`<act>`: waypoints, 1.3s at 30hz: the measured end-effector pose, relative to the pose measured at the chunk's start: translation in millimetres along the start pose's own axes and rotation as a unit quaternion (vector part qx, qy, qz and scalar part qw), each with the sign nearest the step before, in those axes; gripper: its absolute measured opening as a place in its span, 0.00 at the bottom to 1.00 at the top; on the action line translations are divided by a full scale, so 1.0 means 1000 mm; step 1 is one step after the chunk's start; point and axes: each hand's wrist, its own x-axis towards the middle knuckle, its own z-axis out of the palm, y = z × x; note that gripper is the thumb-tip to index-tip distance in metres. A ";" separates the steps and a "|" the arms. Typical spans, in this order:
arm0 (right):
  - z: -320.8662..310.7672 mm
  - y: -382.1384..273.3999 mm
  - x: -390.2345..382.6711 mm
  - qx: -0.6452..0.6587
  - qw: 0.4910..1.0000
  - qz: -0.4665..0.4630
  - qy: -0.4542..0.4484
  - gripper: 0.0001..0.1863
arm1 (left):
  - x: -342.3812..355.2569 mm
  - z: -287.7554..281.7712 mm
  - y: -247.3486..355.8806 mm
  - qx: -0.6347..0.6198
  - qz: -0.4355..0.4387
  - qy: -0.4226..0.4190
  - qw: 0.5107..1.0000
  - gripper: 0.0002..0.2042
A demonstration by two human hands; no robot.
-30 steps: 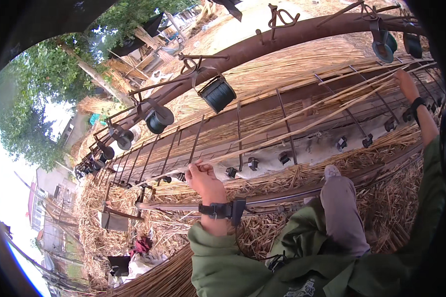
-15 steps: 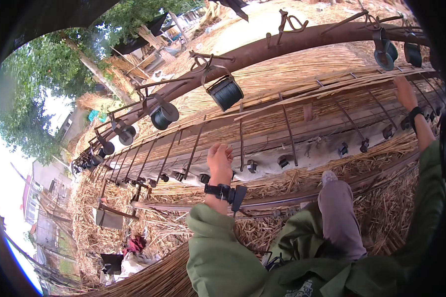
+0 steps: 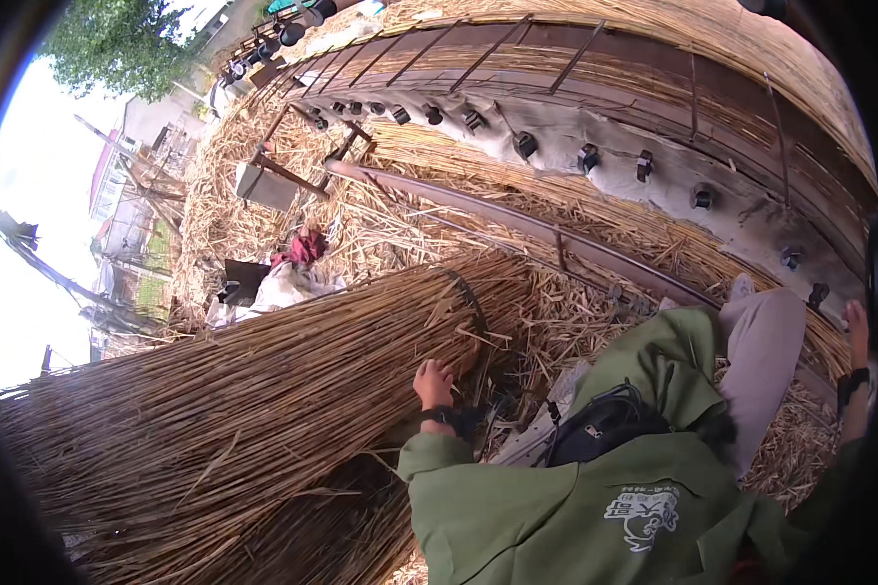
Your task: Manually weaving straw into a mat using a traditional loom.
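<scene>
- Head view, handling: the reed bundle [image 3: 263,380] fills the lower left of the frame, its stems slanting up toward the centre; a dark band [image 3: 472,298] curves over its upper end; to handle such stems well, it seems best to take a few near that end and draw them out along their own length; loose ends poke out beside the band, so a slow, straight pull looks wiser than a jerk, which could snag or snap the neighbours.
- Head view, left hand [image 3: 433,383]: it is just below the centre of the frame, at the right-hand edge of the reed bundle; its fingers are loosely bent, with slight gaps between them; no stem shows in its grasp; whether it touches the outermost reeds, I cannot tell.
- Head view, right hand [image 3: 857,336]: it is at the far right of the frame, fingers pointing up, partly lost in the dark rim; I cannot tell whether its fingers are together or hold anything; a small black spool [image 3: 818,294] sits near it, to its upper left.
- Head view, surroundings: a brown rail [image 3: 517,220] slants across the middle; loose straw [image 3: 390,234] lies beyond it and below it; a grey trouser leg [image 3: 766,341] is between the two hands.
</scene>
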 end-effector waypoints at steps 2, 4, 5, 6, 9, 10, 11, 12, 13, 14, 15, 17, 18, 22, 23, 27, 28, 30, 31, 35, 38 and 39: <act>0.073 -0.012 -0.024 0.237 0.957 0.083 -0.146 0.20 | 0.001 -0.066 0.028 0.039 0.117 0.060 0.991 0.16; 0.104 -0.072 -0.052 0.357 0.909 0.041 -0.213 0.20 | 0.001 -0.110 0.063 -0.070 0.169 0.152 0.971 0.25; 0.119 -0.111 -0.069 0.429 0.869 0.015 -0.247 0.20 | 0.004 -0.126 0.084 -0.044 0.187 0.210 0.959 0.30; 0.132 -0.152 -0.086 0.410 0.876 -0.009 -0.255 0.23 | 0.007 -0.140 0.103 -0.040 0.212 0.215 0.952 0.31; 0.156 -0.250 -0.131 0.188 0.890 -0.140 -0.391 0.20 | 0.023 -0.168 0.146 -0.033 0.269 0.275 0.922 0.28; 0.155 -0.268 -0.141 0.129 0.906 -0.145 -0.377 0.18 | 0.030 -0.174 0.158 -0.035 0.261 0.294 0.919 0.27; 0.156 -0.281 -0.145 0.127 0.905 -0.149 -0.378 0.17 | 0.039 -0.178 0.168 -0.034 0.263 0.306 0.914 0.26; 0.155 -0.286 -0.148 0.126 0.905 -0.153 -0.377 0.17 | 0.048 -0.179 0.178 -0.035 0.259 0.319 0.911 0.26; 0.154 -0.284 -0.149 0.127 0.905 -0.161 -0.373 0.16 | 0.055 -0.178 0.184 -0.041 0.258 0.349 0.900 0.23; 0.152 -0.277 -0.149 0.136 0.910 -0.150 -0.361 0.16 | 0.061 -0.178 0.191 0.001 0.253 0.381 0.889 0.23; 0.149 -0.268 -0.148 0.147 0.915 -0.145 -0.348 0.15 | 0.065 -0.177 0.196 0.028 0.227 0.400 0.888 0.22; 0.142 -0.247 -0.147 0.166 0.927 -0.127 -0.311 0.15 | 0.068 -0.171 0.204 0.064 0.196 0.434 0.877 0.21; 0.138 -0.237 -0.147 0.175 0.935 -0.117 -0.285 0.14 | 0.068 -0.168 0.207 0.076 0.176 0.449 0.873 0.21; 0.126 -0.217 -0.148 0.185 0.942 -0.096 -0.262 0.13 | 0.062 -0.150 0.211 -0.074 0.176 0.356 0.915 0.20; 0.124 -0.216 -0.149 0.186 0.943 -0.094 -0.260 0.13 | 0.060 -0.146 0.210 -0.065 0.190 0.346 0.916 0.19; 0.125 -0.223 -0.156 0.214 0.935 -0.096 -0.265 0.12 | 0.062 -0.128 0.178 -0.118 0.258 0.228 0.931 0.17; 0.126 -0.228 -0.157 0.187 0.945 -0.083 -0.254 0.13 | 0.059 -0.129 0.166 -0.096 0.252 0.162 0.949 0.29; 0.130 -0.237 -0.158 0.209 0.939 -0.084 -0.260 0.13 | 0.059 -0.124 0.136 -0.016 0.272 0.140 0.952 0.20; 0.131 -0.241 -0.160 0.212 0.936 -0.077 -0.271 0.13 | 0.058 -0.123 0.123 -0.019 0.289 0.102 0.952 0.18; 0.136 -0.256 -0.162 0.218 0.913 -0.124 -0.321 0.14 | 0.044 -0.117 0.110 0.039 0.299 0.221 0.927 0.20; 0.142 -0.258 -0.160 0.150 0.926 -0.106 -0.331 0.14 | 0.031 -0.074 0.132 0.152 0.363 0.299 0.869 0.21; 0.145 -0.257 -0.159 0.156 0.917 -0.150 -0.335 0.16 | 0.024 -0.054 0.142 0.176 0.382 0.296 0.857 0.21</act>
